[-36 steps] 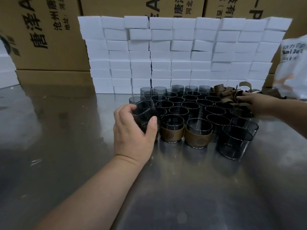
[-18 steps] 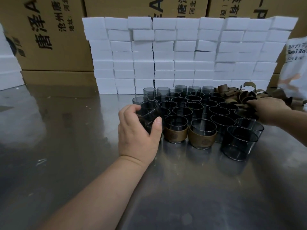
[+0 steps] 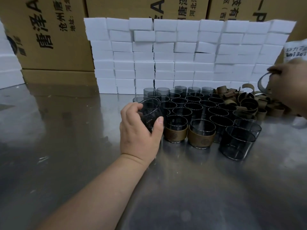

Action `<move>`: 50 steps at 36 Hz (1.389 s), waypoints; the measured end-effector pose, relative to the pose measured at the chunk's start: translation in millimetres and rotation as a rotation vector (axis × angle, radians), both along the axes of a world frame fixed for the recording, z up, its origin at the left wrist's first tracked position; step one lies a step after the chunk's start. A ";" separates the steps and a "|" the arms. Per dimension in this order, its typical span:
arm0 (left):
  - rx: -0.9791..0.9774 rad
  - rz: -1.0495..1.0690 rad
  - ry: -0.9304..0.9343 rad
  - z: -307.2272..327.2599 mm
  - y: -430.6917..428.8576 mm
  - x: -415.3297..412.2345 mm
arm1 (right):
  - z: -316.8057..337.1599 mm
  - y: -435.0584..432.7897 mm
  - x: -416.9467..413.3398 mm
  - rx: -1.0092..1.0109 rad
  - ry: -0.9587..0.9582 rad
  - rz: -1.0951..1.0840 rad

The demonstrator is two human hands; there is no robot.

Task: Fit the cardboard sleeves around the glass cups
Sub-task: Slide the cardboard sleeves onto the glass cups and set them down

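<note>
Pretty clearly a packing warehouse or small factory: printed shipping cartons (image 3: pixel 54 35) at 12 o'clock, white foam blocks (image 3: pixel 182 55) stacked before them, dozens of identical glass cups (image 3: pixel 193 106) on a steel worktable (image 3: pixel 66 146).

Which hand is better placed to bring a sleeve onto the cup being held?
Right. The right hand holds a cardboard sleeve raised above the sleeve pile, free to travel. The left hand grips the bare, tilted glass cup, so it probably only steadies it.
</note>
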State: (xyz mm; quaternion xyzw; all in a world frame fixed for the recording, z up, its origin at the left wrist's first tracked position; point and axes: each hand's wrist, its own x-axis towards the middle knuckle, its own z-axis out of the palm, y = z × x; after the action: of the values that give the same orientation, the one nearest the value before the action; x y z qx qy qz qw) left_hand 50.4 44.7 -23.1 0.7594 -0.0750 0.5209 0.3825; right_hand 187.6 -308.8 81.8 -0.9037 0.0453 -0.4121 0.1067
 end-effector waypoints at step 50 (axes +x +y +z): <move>-0.113 -0.349 -0.088 -0.5 -21.2 -10.6 | -96.4 206.2 -176.2 0.911 0.339 1.035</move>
State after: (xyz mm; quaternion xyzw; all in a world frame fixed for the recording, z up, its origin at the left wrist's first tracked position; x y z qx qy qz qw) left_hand 39.9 23.5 -23.6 0.6886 -0.1929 0.4827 0.5057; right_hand 11.4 -102.6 -14.6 -0.7264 -0.2059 -0.1023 0.6476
